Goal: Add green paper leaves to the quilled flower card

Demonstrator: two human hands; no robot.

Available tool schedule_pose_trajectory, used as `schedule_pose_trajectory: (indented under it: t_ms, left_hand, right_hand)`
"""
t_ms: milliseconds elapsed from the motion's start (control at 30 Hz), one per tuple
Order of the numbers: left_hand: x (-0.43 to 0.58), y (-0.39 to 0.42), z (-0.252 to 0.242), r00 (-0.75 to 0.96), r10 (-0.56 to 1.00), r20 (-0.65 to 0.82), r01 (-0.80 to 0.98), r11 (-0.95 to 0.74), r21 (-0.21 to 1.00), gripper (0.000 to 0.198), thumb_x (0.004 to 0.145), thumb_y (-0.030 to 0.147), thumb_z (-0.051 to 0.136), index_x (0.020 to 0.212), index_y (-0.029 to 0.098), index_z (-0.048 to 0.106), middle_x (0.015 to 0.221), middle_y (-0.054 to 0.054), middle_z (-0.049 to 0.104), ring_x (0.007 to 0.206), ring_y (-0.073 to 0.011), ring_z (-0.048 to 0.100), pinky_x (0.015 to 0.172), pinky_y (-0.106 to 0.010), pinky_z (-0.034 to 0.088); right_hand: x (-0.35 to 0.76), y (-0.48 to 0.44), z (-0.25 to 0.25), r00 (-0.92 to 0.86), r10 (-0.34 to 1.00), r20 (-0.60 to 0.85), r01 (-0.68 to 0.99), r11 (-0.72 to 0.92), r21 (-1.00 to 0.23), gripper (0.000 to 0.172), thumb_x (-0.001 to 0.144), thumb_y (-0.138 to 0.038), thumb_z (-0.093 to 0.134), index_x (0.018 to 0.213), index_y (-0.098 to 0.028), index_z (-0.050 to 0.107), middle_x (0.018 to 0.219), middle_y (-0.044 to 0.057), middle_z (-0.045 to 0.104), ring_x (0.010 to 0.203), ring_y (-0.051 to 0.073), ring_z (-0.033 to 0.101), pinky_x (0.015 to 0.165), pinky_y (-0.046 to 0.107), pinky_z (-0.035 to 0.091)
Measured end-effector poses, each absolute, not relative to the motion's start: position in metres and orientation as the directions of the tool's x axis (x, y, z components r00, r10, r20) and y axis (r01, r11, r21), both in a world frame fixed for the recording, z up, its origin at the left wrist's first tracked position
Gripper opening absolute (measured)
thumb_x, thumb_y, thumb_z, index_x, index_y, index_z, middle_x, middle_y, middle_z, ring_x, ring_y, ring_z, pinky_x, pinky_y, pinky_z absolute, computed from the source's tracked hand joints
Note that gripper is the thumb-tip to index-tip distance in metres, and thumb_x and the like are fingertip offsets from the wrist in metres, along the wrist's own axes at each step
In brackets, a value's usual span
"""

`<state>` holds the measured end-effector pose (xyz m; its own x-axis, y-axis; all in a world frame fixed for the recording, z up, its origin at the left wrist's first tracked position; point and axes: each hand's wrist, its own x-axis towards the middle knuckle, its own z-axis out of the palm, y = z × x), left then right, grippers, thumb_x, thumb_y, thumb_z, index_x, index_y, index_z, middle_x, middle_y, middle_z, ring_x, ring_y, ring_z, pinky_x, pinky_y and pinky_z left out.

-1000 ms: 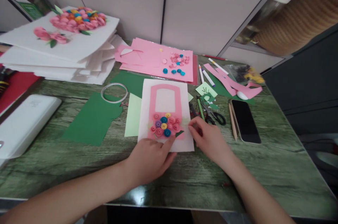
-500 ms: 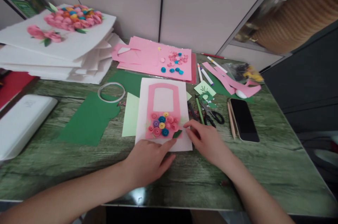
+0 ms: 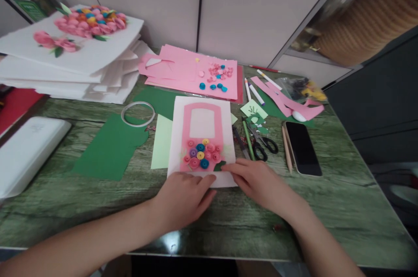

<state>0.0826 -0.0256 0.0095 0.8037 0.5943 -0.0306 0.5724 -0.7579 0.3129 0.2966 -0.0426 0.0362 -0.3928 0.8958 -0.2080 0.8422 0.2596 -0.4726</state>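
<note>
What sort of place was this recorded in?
Likely a craft desk, though home or workplace I can't tell. A card bearing rolled paper flowers lies on the tabletop, with scissors and green paper around it.

Soft, rather dim indoor light falls fairly evenly over the tabletop (image 3: pixel 254 231), its source out of view, with one bright whitish glare at the near edge, left of centre, and only faint, diffuse shadows around the left hand (image 3: pixel 186 196) and the right hand (image 3: pixel 261 181). The white card (image 3: pixel 227 116) stands out pale, while the dark panel (image 3: pixel 382 98) at the right sinks almost to black. Fine detail is smeared throughout, notably on the paper flowers (image 3: pixel 91 22) at far left and the ribbed brown object (image 3: pixel 372 20) at far right, and wide-angle stretch slants the outer shapes.
</note>
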Motion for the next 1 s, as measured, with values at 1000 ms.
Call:
schedule_pose_trajectory:
  t_ms: [1000]
  left_hand:
    - [0.08,-0.024,0.008,0.811,0.569,0.137,0.528,-0.812,0.248,0.023,0.09,0.025,0.04,0.075,0.018,0.056,0.058,0.001,0.063,0.049,-0.0181,0.061,0.045,-0.029,0.046]
  right_hand:
    - [0.301,-0.039,0.035,-0.427,0.89,-0.16,0.825,0.311,-0.473,0.03,0.085,-0.009,0.042,0.1,-0.022,0.065,0.086,0.003,0.066,0.077,0.016,0.064,0.068,0.026,0.046]
